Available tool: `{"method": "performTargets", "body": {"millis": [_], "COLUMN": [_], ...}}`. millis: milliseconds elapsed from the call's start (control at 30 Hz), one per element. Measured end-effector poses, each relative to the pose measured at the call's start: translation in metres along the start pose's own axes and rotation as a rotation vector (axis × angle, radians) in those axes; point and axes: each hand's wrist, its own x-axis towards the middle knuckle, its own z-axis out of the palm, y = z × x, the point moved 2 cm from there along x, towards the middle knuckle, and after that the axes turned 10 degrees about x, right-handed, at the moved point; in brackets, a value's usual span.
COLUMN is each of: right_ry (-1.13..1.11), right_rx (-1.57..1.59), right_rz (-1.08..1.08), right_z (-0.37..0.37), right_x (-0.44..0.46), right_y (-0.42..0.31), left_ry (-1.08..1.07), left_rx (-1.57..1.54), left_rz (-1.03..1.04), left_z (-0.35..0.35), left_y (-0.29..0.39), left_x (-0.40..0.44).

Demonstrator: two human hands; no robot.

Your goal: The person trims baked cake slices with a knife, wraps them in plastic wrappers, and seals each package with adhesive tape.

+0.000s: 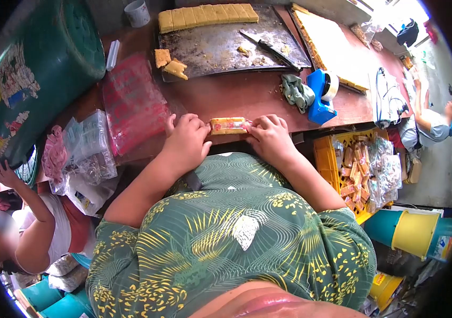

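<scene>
A small yellow cake bar in clear printed wrapping lies at the table's front edge, level and close to my body. At its left end my left hand is closed, fingers pinching the wrapper. The right end of the wrapper is gripped between the thumb and fingers of my right hand. Beyond it stands a dark baking tray with a row of cut cake slices along its far side. A black-handled knife rests on that tray among crumbs.
Red printed plastic sheets and cake scraps lie to the left. At right are a blue tape dispenser, a grey-green cloth, another cake tray and a yellow crate of wrapped bars. A co-worker's hand touches a green drum.
</scene>
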Motion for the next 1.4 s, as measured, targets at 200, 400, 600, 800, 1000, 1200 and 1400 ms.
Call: {"method": "performTargets", "body": {"millis": [200, 400, 600, 800, 1000, 1200, 1400], "right_ry": [-0.029, 0.039, 0.157, 0.368, 0.080, 0.319, 0.662], "right_rx": [-0.104, -0.062, 0.156, 0.375, 0.664, 0.574, 0.436], "right_rz": [0.057, 0.018, 0.059, -0.213, -0.039, 0.055, 0.576], "right_z": [-0.008, 0.015, 0.008, -0.017, 0.002, -0.055, -0.130], "right_x": [0.031, -0.006, -0.010, -0.010, -0.011, -0.012, -0.068], "right_y": [0.005, -0.008, -0.014, -0.001, 0.002, 0.011, 0.171], "left_ry": [-0.266, 0.038, -0.064, 0.099, -0.107, -0.035, -0.060], "left_rx": [0.038, 0.090, -1.446, -0.508, -0.604, -0.380, -0.408], "left_rz": [-0.048, -0.052, -0.429, -0.006, 0.102, 0.140, 0.112], "left_z": [0.000, 0.020, 0.055, 0.053, 0.037, 0.047, 0.038], "left_y": [-0.021, 0.010, 0.003, 0.020, 0.023, 0.027, 0.031], "left_x": [0.047, 0.013, 0.061, 0.062, 0.062, 0.055, 0.057]}}
